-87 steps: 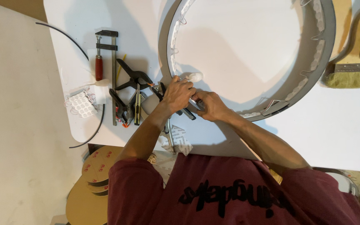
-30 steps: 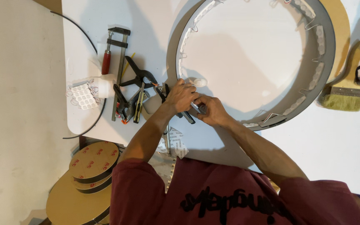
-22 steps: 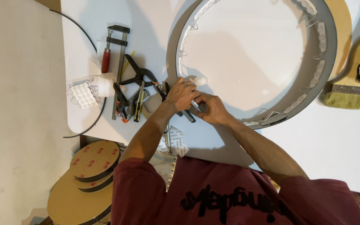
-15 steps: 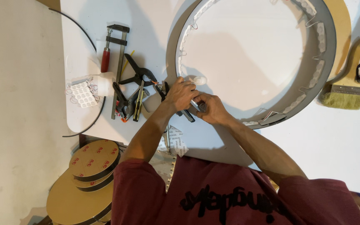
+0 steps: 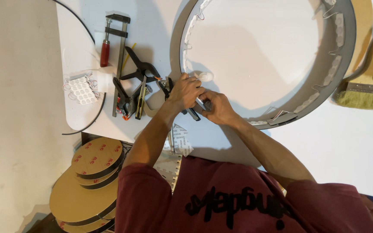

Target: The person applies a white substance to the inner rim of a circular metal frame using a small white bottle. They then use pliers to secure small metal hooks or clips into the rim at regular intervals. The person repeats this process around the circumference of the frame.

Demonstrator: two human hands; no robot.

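Note:
A large grey ring frame (image 5: 344, 64) lies on the white table (image 5: 337, 146), with small white light modules and wires stuck along its inner wall. My left hand (image 5: 185, 91) and my right hand (image 5: 217, 108) meet at the ring's near left edge. The left hand presses a small white module (image 5: 204, 76) against the ring. The right hand pinches a small grey piece at the ring's wall; what it is I cannot tell. A black spring clamp sits under the left hand.
Left of the hands lie black spring clamps (image 5: 138, 75), a red-handled bar clamp (image 5: 111, 47), a bundle of white modules (image 5: 80, 89) and a black cable (image 5: 87, 125). A paintbrush (image 5: 361, 86) rests at the right. Stacked brown discs (image 5: 93, 172) sit below the table edge.
The view has shifted slightly. Both hands stay at the same spot on the ring, with only small finger movements.

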